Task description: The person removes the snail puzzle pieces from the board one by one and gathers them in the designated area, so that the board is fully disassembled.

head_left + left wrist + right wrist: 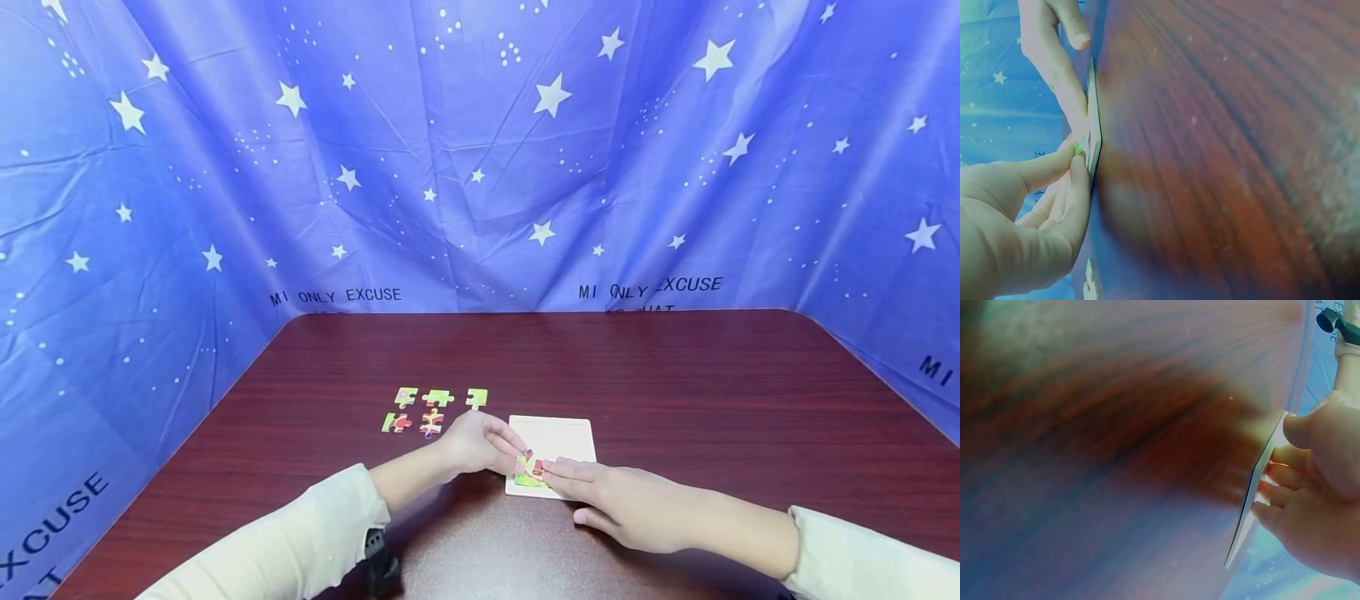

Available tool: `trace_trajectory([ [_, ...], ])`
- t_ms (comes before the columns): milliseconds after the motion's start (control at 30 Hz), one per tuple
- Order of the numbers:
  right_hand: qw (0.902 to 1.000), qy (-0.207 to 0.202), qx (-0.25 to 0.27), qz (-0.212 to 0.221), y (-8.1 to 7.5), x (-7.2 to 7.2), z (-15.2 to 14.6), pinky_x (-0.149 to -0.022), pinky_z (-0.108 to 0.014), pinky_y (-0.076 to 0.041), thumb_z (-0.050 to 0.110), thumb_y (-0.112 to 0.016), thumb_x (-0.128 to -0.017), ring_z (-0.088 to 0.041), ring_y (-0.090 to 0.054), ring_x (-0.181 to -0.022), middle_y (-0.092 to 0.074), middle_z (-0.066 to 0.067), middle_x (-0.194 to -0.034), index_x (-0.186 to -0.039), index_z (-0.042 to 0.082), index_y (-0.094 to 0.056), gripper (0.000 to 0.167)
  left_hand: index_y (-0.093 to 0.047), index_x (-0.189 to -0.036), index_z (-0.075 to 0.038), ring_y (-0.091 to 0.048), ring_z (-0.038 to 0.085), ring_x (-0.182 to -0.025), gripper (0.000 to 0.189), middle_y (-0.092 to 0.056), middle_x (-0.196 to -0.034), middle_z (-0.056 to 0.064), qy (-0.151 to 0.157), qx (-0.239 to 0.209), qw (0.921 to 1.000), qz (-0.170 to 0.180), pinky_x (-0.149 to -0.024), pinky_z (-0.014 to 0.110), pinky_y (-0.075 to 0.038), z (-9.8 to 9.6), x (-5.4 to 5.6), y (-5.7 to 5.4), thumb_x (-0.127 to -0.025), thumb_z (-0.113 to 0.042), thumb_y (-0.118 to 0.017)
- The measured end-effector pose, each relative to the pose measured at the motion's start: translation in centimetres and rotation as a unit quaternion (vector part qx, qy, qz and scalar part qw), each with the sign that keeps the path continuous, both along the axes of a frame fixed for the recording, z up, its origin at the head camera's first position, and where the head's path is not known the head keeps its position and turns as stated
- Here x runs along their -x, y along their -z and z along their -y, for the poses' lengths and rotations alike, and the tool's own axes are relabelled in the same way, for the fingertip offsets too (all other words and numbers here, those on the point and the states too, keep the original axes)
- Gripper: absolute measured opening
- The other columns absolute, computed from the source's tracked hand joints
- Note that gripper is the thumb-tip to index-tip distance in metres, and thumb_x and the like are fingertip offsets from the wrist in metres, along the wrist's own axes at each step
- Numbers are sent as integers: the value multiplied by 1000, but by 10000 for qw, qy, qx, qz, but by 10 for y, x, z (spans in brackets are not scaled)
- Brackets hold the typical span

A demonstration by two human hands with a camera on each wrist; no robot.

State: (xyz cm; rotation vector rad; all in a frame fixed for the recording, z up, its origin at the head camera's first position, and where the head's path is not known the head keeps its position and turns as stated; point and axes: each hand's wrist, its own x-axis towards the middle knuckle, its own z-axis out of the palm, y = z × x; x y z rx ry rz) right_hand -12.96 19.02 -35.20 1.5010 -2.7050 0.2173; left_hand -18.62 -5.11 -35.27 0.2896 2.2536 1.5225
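Observation:
A white square puzzle tray [561,440] lies flat on the table, with colourful green and red jigsaw pieces [531,477] at its near left part. My left hand [478,444] reaches over the tray's left edge. Between its thumb and index finger it pinches a puzzle piece, whose green edge [1077,148] shows in the left wrist view. From the other side comes my right hand [641,507], its straight fingertips resting on the pieces in the tray. Fingers of both hands partly hide those pieces.
Several loose jigsaw pieces [438,398] lie in two rows to the left of the tray, just beyond my left hand. The dark red wooden table [675,375] runs back to a blue star-patterned curtain [450,167].

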Motion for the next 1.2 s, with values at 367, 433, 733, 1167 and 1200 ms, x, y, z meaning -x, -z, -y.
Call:
trace_trajectory([
  [367,10000,50,-38,57,1,0,0,-95,-38,-53,27,-48,-101,-23,-51,-132,-47,-6,-149,-146,15,-41,47,-69,-92,11,-65,8,-57,14,-73,-85,23,-143,-399,9978,508,-67,29,-60,0,-5,3,-81,3,-70],
  [433,9999,77,-45,93,1,0,0,-96,-39,-53,27,-48,-101,-23,-50,-133,-45,-5,-150,-147,15,-40,48,-69,-93,12,-67,9,-59,15,-73,-86,25,-171,-434,9979,448,-67,29,-60,1,-6,4,-82,2,-70],
  [733,9999,97,-89,-9,1,-1,0,-95,-38,-53,30,-46,-101,-22,-50,-133,-46,-4,-149,-145,15,-43,46,-69,-99,9,-67,10,-68,19,-74,-88,14,-441,-464,9973,356,-71,30,-61,14,-6,4,-83,-2,-70],
  [1167,9998,149,-101,13,2,-2,0,-97,-38,-52,27,-43,-103,-21,-48,-135,-45,-4,-150,-146,15,-42,45,-67,-103,10,-68,11,-73,24,-72,-84,3,-754,-761,9920,663,-77,31,-60,39,-7,1,-84,-4,-68],
  [1200,9999,141,-95,-1,2,-2,0,-97,-38,-52,27,-43,-103,-21,-48,-135,-45,-4,-150,-146,15,-41,45,-67,-103,11,-69,11,-74,24,-72,-85,3,-757,-786,9918,663,-77,31,-60,41,-7,0,-84,-4,-68],
])
